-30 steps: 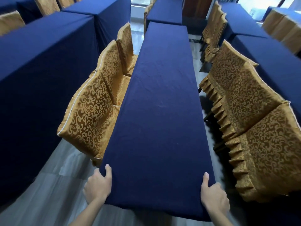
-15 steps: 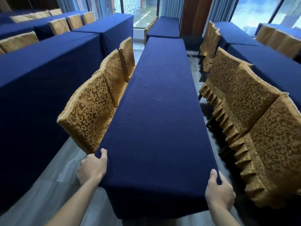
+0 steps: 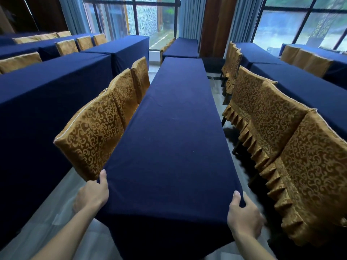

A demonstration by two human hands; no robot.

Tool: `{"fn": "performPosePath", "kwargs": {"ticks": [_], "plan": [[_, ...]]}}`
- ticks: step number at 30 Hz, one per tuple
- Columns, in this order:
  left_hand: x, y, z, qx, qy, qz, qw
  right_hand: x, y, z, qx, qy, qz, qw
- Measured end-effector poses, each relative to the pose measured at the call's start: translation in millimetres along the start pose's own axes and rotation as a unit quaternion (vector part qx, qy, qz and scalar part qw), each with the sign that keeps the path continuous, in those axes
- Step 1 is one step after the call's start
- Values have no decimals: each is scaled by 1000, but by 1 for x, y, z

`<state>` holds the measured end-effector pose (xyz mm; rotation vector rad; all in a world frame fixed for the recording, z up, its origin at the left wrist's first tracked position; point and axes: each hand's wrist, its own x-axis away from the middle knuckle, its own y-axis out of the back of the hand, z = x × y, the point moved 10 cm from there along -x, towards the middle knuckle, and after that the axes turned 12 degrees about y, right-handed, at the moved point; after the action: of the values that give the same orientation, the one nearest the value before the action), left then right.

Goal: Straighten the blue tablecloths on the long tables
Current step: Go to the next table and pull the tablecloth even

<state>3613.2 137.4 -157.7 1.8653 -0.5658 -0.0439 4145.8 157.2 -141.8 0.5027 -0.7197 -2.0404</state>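
A long narrow table runs straight away from me, covered by a dark blue tablecloth (image 3: 174, 132) that lies flat with faint creases. My left hand (image 3: 93, 194) grips the cloth at the near left corner, thumb on top and fingers wrapped under the edge. My right hand (image 3: 244, 214) holds the near right corner the same way, thumb resting on the top surface. The cloth's front drop hangs down between my forearms.
Gold patterned chair covers (image 3: 101, 128) line the left side of the table, and more gold chairs (image 3: 281, 132) line the right. Other blue-draped tables stand at left (image 3: 47, 87), right (image 3: 304, 87) and beyond the far end (image 3: 181, 46). Windows fill the back wall.
The view has tilted upward, showing the windows. Both hands stay on the near corners and have slid slightly along the cloth edge toward me.
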Motion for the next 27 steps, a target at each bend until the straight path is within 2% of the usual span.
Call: {"fn": "performPosePath", "kwargs": {"ticks": [8, 27], "plan": [[-6, 2, 1, 3, 34, -7, 999, -6, -9, -7, -22, -16, 7, 1000], [-30, -2, -33, 30, 10, 24, 999, -27, -27, 15, 5, -31, -12, 999]]}}
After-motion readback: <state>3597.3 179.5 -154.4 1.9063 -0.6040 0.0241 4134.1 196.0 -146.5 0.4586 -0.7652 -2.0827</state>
